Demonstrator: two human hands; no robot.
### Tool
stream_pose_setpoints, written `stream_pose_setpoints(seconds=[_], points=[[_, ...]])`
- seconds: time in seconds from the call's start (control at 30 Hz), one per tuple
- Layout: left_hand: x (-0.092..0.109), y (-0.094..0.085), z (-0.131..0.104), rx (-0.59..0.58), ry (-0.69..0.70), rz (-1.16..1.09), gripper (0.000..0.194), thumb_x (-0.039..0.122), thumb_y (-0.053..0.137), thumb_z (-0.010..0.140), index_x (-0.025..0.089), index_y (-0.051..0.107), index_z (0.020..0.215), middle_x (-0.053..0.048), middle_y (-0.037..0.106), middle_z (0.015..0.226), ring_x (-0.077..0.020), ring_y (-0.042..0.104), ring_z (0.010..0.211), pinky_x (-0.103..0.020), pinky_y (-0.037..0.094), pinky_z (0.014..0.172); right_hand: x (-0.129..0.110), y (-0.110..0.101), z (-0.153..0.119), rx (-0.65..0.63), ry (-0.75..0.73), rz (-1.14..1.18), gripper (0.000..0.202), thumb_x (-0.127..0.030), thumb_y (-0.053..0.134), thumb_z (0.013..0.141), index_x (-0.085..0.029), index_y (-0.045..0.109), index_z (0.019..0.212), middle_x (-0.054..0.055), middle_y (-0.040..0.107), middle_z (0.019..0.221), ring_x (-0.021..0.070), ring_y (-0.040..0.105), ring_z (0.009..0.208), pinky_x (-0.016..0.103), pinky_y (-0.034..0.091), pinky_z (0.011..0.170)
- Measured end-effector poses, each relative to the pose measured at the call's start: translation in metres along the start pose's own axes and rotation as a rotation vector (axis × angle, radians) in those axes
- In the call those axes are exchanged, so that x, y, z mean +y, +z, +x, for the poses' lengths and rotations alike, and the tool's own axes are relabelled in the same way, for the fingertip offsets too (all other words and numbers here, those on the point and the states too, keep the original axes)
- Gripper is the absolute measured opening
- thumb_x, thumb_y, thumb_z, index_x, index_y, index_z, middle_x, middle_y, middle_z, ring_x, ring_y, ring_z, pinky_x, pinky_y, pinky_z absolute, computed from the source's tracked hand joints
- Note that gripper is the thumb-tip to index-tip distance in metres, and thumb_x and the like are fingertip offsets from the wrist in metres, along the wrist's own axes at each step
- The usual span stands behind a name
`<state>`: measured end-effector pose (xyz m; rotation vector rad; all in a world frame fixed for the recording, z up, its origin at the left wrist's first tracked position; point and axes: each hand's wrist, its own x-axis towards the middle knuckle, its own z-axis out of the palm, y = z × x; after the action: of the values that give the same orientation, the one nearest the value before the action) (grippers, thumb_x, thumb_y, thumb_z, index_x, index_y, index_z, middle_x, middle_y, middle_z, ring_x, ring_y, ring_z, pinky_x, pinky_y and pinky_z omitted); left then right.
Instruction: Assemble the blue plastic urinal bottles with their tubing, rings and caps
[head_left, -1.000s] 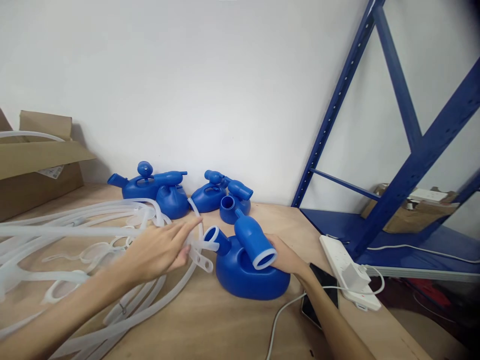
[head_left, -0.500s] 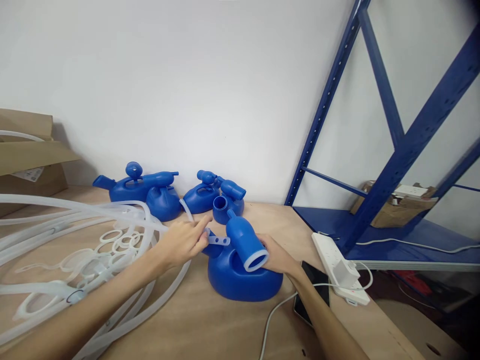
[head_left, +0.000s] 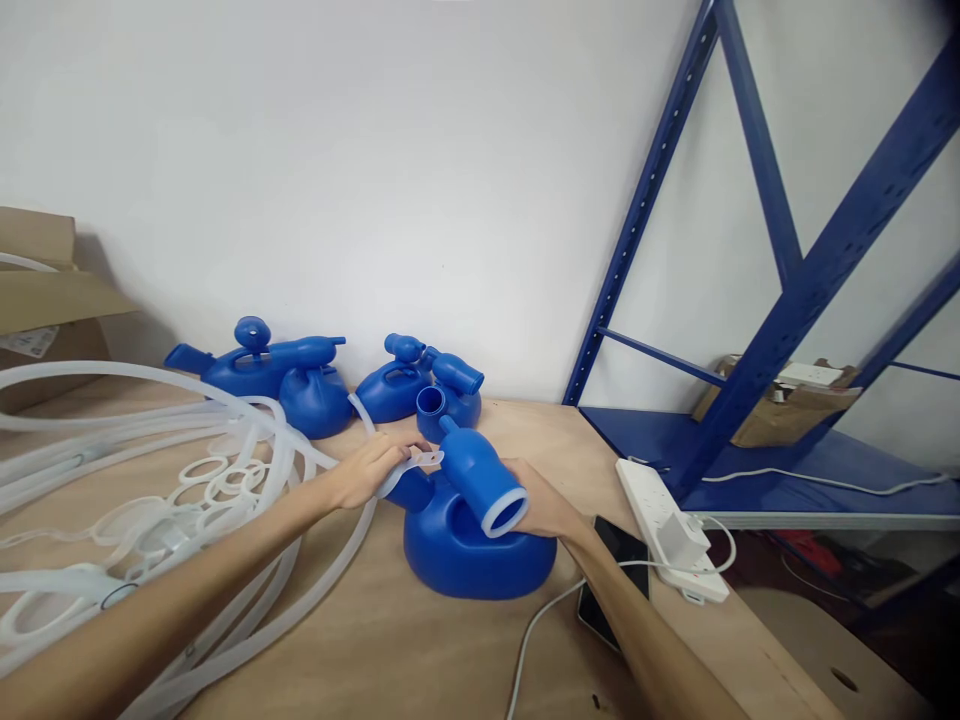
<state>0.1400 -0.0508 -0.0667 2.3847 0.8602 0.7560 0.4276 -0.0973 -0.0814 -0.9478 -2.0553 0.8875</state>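
Observation:
A blue jug (head_left: 480,565) stands on the wooden table, its neck pointing left toward my left hand. Above its handle, a blue bottle-shaped piece (head_left: 476,470) with a white ring at its open end is tilted toward me. My right hand (head_left: 538,500) is closed around the far side of this piece, its fingers mostly hidden. At the jug's neck, my left hand (head_left: 375,467) pinches a translucent strap (head_left: 426,459) with small holes, which lies over the mouth of the neck.
Translucent tubes (head_left: 281,450) and white rings (head_left: 202,470) cover the left. Several blue jugs (head_left: 315,402) stand by the wall. A cardboard box (head_left: 52,330) is at far left; a phone (head_left: 611,580), power strip (head_left: 660,520) and blue shelf (head_left: 750,450) are right.
My left hand has shifted slightly left and curled its raised finger down onto the strap, whose holed end now sits higher. The whole view has moved slightly.

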Motion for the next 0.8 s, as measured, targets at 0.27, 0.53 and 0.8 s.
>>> stream_pose_setpoints(seconds=[0.27,0.53,0.8], points=[[0.017,0.005,-0.008,0.066,0.045,0.056,0.044,0.047,0.025,0.099,0.019,0.059,0.098,-0.006,0.068,0.093,-0.024,0.061,0.085,-0.036,0.047,0.084,-0.014,0.003,0.001,0.038,0.054,-0.089,0.04,-0.035,0.09,0.066,-0.017,0.077,0.099,0.01,0.081,0.104,0.0332,0.075,0.091,0.041,0.061,0.081],[-0.009,0.025,-0.012,0.298,0.417,0.312,0.057,0.064,0.038,0.096,0.016,0.065,0.107,-0.014,0.072,0.095,-0.0272,0.068,0.079,-0.037,0.052,0.068,-0.015,0.006,0.001,0.112,0.1,-0.124,0.039,-0.035,0.089,0.066,-0.017,0.08,0.099,0.01,0.082,0.105,0.036,0.076,0.099,0.043,0.061,0.087],[-0.013,0.046,-0.02,0.648,0.516,0.497,0.051,0.032,0.066,0.093,0.017,0.054,0.14,-0.018,0.073,0.126,-0.0281,0.073,0.111,-0.037,0.062,0.094,-0.014,0.006,-0.006,0.133,0.059,-0.187,0.037,-0.034,0.087,0.069,-0.017,0.08,0.102,0.01,0.081,0.108,0.0358,0.076,0.098,0.043,0.06,0.085]])
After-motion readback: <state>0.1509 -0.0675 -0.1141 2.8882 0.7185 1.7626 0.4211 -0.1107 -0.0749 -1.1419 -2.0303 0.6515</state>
